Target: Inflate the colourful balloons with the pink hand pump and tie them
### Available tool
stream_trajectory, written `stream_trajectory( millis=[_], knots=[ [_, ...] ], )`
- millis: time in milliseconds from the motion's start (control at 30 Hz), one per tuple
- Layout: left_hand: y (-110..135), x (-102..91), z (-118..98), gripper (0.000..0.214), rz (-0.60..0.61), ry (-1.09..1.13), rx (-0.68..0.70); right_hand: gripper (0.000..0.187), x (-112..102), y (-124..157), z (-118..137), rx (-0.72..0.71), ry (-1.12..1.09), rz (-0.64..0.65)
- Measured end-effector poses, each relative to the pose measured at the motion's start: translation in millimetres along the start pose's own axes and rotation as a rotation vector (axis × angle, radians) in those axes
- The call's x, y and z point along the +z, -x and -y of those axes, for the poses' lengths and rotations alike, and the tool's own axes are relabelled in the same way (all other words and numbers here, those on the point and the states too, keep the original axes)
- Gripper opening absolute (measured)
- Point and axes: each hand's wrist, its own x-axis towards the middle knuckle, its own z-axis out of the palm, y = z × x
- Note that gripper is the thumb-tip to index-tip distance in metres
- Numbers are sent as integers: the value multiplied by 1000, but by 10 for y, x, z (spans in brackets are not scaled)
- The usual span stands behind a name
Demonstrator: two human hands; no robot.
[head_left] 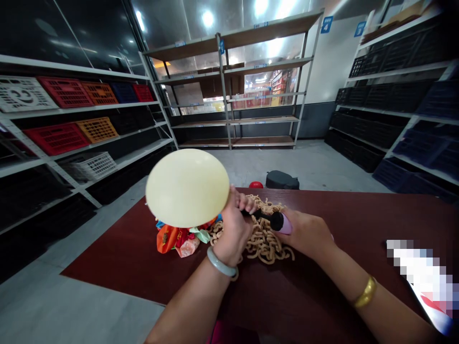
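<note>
A large pale-yellow inflated balloon (pixel 187 188) stands over the left part of the table. Its neck end is at my left hand (pixel 234 224), whose fingers are closed around it and the black nozzle end of a pump. The pump (pixel 285 224), purple with a black shaft, is gripped in my right hand (pixel 309 235). Beneath both hands spreads a heap of tan, curled, cord-like pieces (pixel 267 243). Left of them, under the balloon, lie crumpled colourful pieces (pixel 172 239) in orange, red, green and pink; their kind is unclear. The balloon's neck itself is hidden by my fingers.
The dark red table (pixel 351 229) carries a pixelated bright object (pixel 419 277) at the right. Beyond its far edge are a red round thing (pixel 256 184) and a dark grey object (pixel 282 180). Shelving with crates (pixel 64 91) stands left; more racks (pixel 229 86) stand behind and right.
</note>
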Motion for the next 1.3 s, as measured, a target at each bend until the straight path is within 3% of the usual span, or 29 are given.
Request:
stream_trajectory(
  millis=[167, 267, 433, 700, 867, 1033, 1300],
  knots=[
    [-224, -139, -492, 48, -22, 67, 112, 47, 41, -6, -119, 3, 28, -1],
    [-256, -172, -552, 49, -27, 84, 142, 47, 42, -2, -168, 13, 52, 4],
    [-170, -130, -287, 45, -25, 85, 131, 47, 13, 19, -154, 36, 68, 5],
    [141, -6, 356, 42, 33, 65, -62, 43, -77, 29, 69, 36, 24, 18],
    [189, 1, 425, 42, 42, 56, -60, 40, -101, 29, 132, 46, 2, 35],
    [103, 9, 249, 49, 12, 19, -71, 46, -59, 6, 122, 33, -22, 34],
    [-309, -237, -414, 50, -28, 68, 97, 48, 2, -22, -128, 14, 20, 37]
  ],
)
